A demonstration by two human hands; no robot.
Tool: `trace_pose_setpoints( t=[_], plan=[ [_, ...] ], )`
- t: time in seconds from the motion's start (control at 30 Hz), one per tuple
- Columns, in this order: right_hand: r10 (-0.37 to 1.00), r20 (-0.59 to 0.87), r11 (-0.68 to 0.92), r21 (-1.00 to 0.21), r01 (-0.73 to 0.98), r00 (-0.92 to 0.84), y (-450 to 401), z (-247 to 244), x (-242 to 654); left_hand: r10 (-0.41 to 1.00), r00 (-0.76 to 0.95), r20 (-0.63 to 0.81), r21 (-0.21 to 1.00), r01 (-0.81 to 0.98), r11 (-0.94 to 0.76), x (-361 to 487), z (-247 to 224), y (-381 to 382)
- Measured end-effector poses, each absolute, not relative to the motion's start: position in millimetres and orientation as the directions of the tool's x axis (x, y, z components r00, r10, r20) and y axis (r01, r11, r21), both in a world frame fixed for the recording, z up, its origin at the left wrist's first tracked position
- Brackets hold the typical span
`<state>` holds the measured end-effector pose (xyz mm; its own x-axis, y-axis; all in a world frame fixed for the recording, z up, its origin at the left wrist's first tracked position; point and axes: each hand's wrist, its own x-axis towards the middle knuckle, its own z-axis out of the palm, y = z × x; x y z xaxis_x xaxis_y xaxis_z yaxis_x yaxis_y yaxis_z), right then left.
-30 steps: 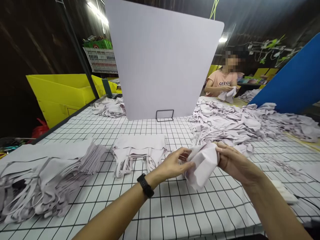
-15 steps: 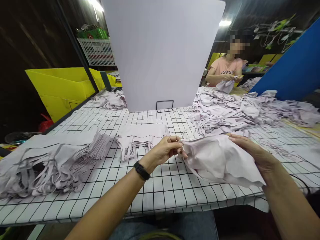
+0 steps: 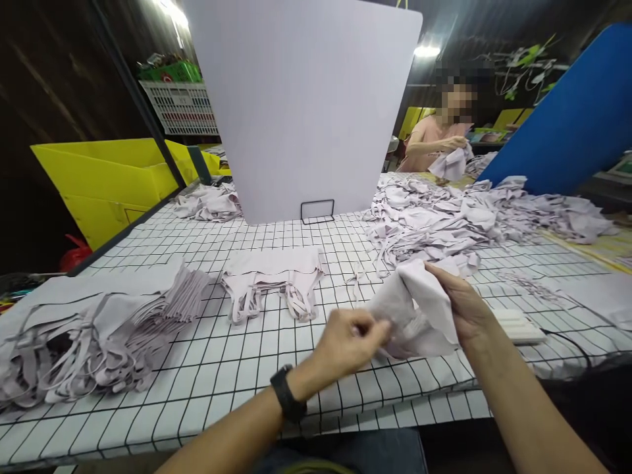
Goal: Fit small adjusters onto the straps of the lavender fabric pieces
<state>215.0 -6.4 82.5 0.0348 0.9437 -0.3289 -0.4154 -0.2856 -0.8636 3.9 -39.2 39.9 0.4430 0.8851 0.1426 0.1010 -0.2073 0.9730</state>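
Note:
A pale lilac garment (image 3: 429, 309) of thin cloth hangs bunched in front of me, above the gridded tablecloth. My right hand (image 3: 461, 299) grips its right edge, the thumb hidden behind the cloth. At the garment's left side is my left hand (image 3: 348, 342), fingers curled in and slightly blurred; what they pinch is hidden. Beyond my left hand a small stack of strappy garments (image 3: 274, 263) lies flat, straps towards me. Farther left, a taller stack of folded strappy garments (image 3: 123, 303) fans out at its right end.
A large pale panel (image 3: 306, 112) stands upright behind the small stack. Loose garments (image 3: 434, 217) are heaped at the back right, before a blue panel (image 3: 563, 118). A white corded block (image 3: 518, 327) lies beyond my right wrist. Across the table, a co-worker (image 3: 429, 145) handles cloth.
My left hand has moved down towards me, its fingers curling. The garment has turned and folded up, and my right hand has shifted left with it. The view has shifted slightly.

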Motion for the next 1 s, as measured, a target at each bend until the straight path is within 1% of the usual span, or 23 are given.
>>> trace_pose_setpoints(
  t=[0.03, 0.07, 0.17, 0.2, 0.27, 0.3, 0.33, 0.4, 0.47, 0.5, 0.53, 0.57, 0.6, 0.67, 0.73, 0.8, 0.9, 0.97, 1.0],
  plan=[
    [0.951, -0.305, -0.255, -0.863, -0.435, 0.049, -6, 82, 213, 0.846, 0.514, 0.139, 0.979, 0.057, -0.196, 10, 39, -48],
    [0.955, -0.289, -0.228, -0.861, -0.454, 0.071, -7, 82, 211, 0.831, 0.536, 0.146, 0.983, 0.019, -0.184, 16, 40, -54],
    [0.963, -0.235, -0.141, -0.853, -0.502, 0.129, -15, 89, 202, 0.887, 0.435, 0.152, 0.988, -0.069, -0.135, 30, 44, -56],
    [0.969, -0.206, -0.107, -0.851, -0.515, 0.139, -19, 92, 199, 0.899, 0.422, 0.118, 0.991, -0.113, -0.077, 32, 46, -53],
    [0.981, -0.144, -0.055, -0.850, -0.524, 0.130, -29, 99, 195, 0.878, 0.479, 0.012, 0.964, -0.238, 0.116, 36, 52, -47],
    [0.987, -0.119, -0.045, -0.855, -0.517, 0.110, -33, 101, 193, 0.851, 0.523, -0.036, 0.919, -0.317, 0.234, 37, 54, -45],
    [0.991, -0.099, -0.041, -0.864, -0.501, 0.090, -37, 103, 192, 0.827, 0.558, -0.074, 0.847, -0.402, 0.347, 37, 57, -42],
    [0.996, -0.075, -0.042, -0.894, -0.445, 0.057, -42, 106, 193, 0.798, 0.589, -0.126, 0.641, -0.566, 0.519, 37, 61, -39],
    [0.996, -0.070, -0.042, -0.924, -0.379, 0.061, -44, 106, 195, 0.807, 0.567, -0.163, 0.446, -0.688, 0.573, 33, 65, -35],
    [0.995, -0.068, -0.037, -0.936, -0.349, 0.077, -45, 105, 197, 0.823, 0.541, -0.174, 0.387, -0.731, 0.562, 30, 68, -33],
    [0.993, -0.065, -0.031, -0.946, -0.323, 0.096, -45, 104, 199, 0.842, 0.510, -0.175, 0.366, -0.760, 0.536, 26, 71, -31],
    [0.991, -0.060, -0.022, -0.954, -0.298, 0.118, -44, 103, 201, 0.866, 0.472, -0.162, 0.382, -0.780, 0.496, 21, 75, -28],
    [0.989, -0.052, -0.012, -0.962, -0.273, 0.140, -44, 101, 203, 0.890, 0.435, -0.137, 0.427, -0.784, 0.450, 17, 79, -26],
    [0.985, -0.040, -0.005, -0.980, -0.201, 0.170, -42, 96, 207, 0.914, 0.398, -0.077, 0.563, -0.739, 0.370, 11, 89, -21],
    [0.981, -0.022, -0.007, -0.997, -0.080, 0.193, -40, 91, 211, 0.912, 0.410, -0.028, 0.680, -0.660, 0.318, 7, 100, -17],
    [0.971, 0.033, 0.017, -0.997, 0.071, 0.238, -37, 88, 212, 0.897, 0.442, 0.010, 0.743, -0.604, 0.290, 7, 111, -14],
    [0.906, 0.201, 0.083, -0.948, 0.309, 0.373, -41, 90, 206, 0.887, 0.458, 0.060, 0.776, -0.581, 0.247, 9, 127, -10],
    [0.793, 0.362, 0.121, -0.881, 0.457, 0.489, -49, 96, 194, 0.889, 0.452, 0.077, 0.780, -0.583, 0.229, 11, 137, -9],
    [0.735, 0.439, 0.148, -0.847, 0.510, 0.517, -55, 99, 185, 0.888, 0.452, 0.081, 0.777, -0.587, 0.228, 12, 141, -9]
  ],
)
